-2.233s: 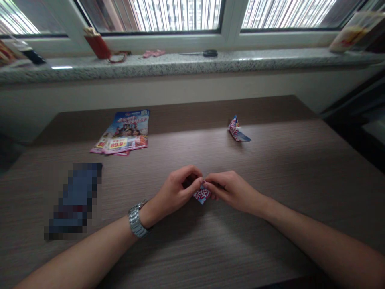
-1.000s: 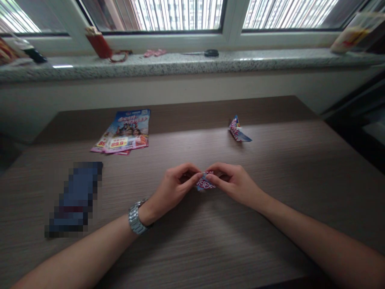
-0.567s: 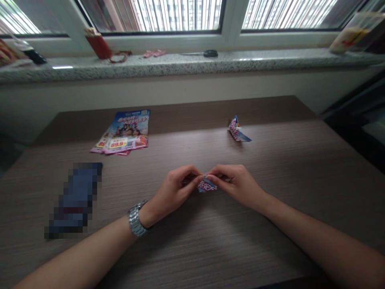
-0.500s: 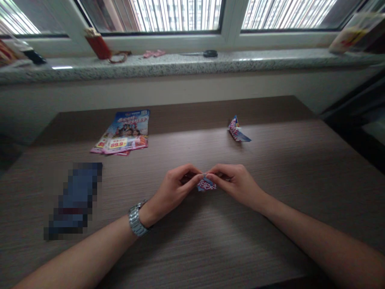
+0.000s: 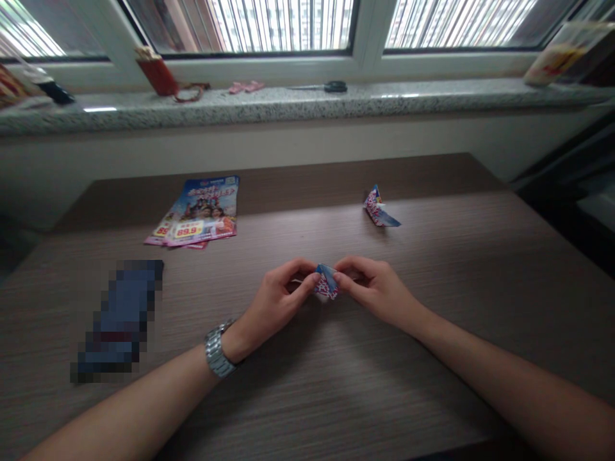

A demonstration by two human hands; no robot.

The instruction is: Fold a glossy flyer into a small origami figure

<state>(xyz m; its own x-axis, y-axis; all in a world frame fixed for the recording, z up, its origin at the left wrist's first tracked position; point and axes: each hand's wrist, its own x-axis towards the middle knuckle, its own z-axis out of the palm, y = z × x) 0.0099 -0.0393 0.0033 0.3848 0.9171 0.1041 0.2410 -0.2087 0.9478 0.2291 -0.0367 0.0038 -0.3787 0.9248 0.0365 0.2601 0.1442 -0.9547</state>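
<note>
Between my two hands is a small piece of folded paper (image 5: pixel 327 283), blue with a red and white print. My left hand (image 5: pixel 288 291) pinches its left side between thumb and fingers. The right side is pinched by my right hand (image 5: pixel 369 282), the thumb lying over the front. Fingers behind the paper are partly hidden. Farther off and to the right, a folded paper figure (image 5: pixel 377 208) in the same print stands on the table with pointed ends.
Printed flyers (image 5: pixel 204 214) lie stacked at the table's far left. A blurred-out dark blue flat object (image 5: pixel 120 314) rests left of my left forearm. On the stone windowsill (image 5: pixel 288 105) are scissors (image 5: pixel 335 86), a red box (image 5: pixel 157 73) and pink pieces (image 5: pixel 246 87).
Between my hands, the paper has turned and now shows a pointed top with a larger blue face. My thumbs have moved slightly apart, and both hands have shifted a little.
</note>
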